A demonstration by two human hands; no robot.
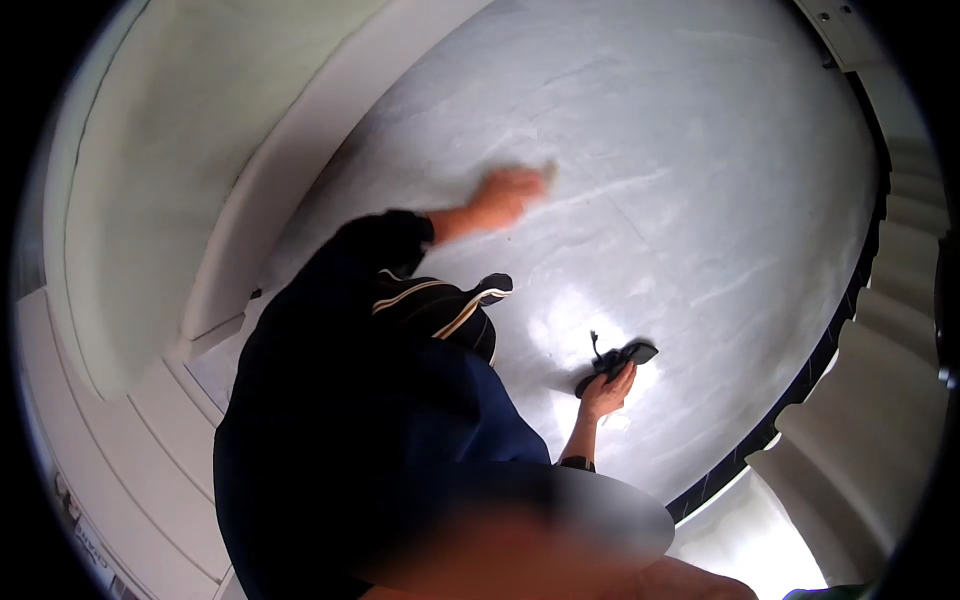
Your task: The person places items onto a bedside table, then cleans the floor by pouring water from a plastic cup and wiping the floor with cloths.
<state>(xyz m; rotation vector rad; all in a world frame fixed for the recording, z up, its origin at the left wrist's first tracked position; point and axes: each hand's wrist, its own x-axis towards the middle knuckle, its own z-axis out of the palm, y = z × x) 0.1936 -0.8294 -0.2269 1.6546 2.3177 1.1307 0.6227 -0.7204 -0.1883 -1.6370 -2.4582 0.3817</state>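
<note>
My left hand [503, 197] is over the grey-white, marbled surface [720, 160], smeared by motion. Its fingers look closed around a small pale thing [549, 174] that is too blurred to name. Lower and to the right, my right hand [608, 391] grips a black hand-held device [627, 357] with a flat, angular end and a thin stalk sticking up. Bright light falls on the surface around this device; its underside is hidden. Between my arms hangs dark clothing with striped trim [450, 308].
A pale curved panel [190, 130] with a thick rim [290, 150] borders the upper left. White boards [130, 460] run along the lower left. To the right, beyond a dark edge strip [800, 400], hang pale folds of material [860, 420]. A blurred rounded shape [610, 510] covers the bottom.
</note>
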